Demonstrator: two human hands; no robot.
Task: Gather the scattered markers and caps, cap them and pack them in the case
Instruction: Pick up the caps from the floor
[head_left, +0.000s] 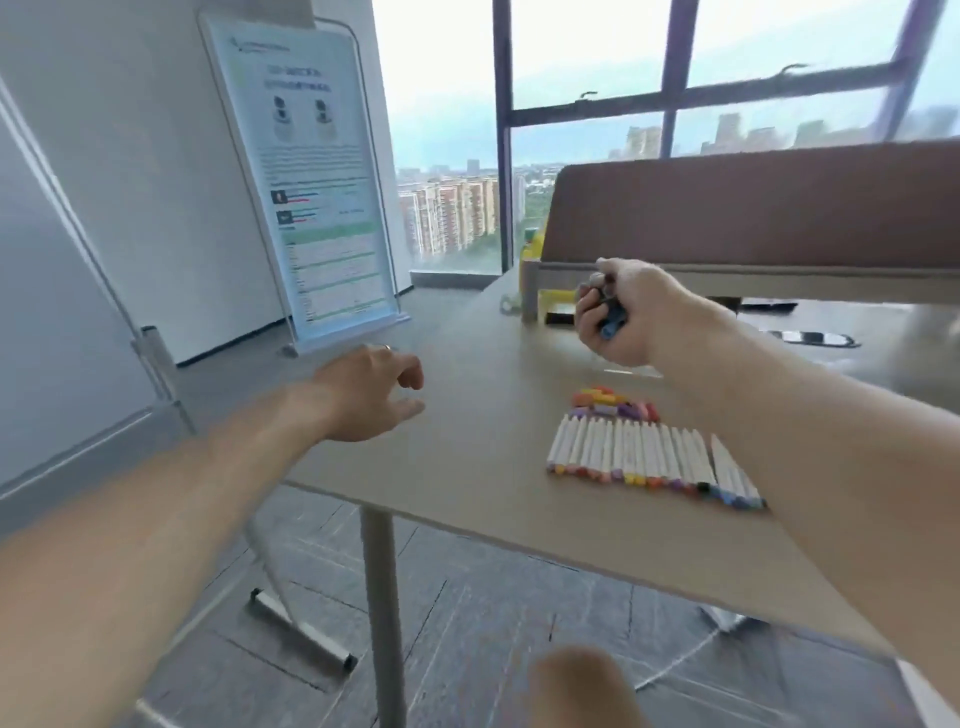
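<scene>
Right hand fingers: the right hand (641, 312) is curled into a fist around a small bunch of dark caps (610, 318). These are blue and black stubby plastic pieces that poke out between the fingers and the palm, and blur makes their number unclear.
Right hand place: it is raised above the table (467, 467), towards the far edge and beyond the marker row.
Left hand fingers: the left hand (371, 395) is loosely spread with the thumb apart, and it holds nothing. One finger wears a ring (387, 346).
Left hand place: at the table's left edge, well apart from the markers.
Markers: the markers (631, 457) have slim white barrels and lie side by side in a tidy row near the near edge, their coloured ends pointing to that edge. The last few on the right lie at a slant, and the right forearm partly covers them.
Loose caps: the loose caps (615, 402) form a small heap of orange, yellow, purple and red, just beyond the far ends of the row.
Table: a flat, matte grey-brown top on a round grey leg (376, 571).
Far edge: a brown padded partition (753, 208) with a yellow bottle (531, 249) beside it.
Hard to make out: a faint clear shape under the right hand.
Beyond the left edge: a banner stand (317, 182) and a window (597, 104).
</scene>
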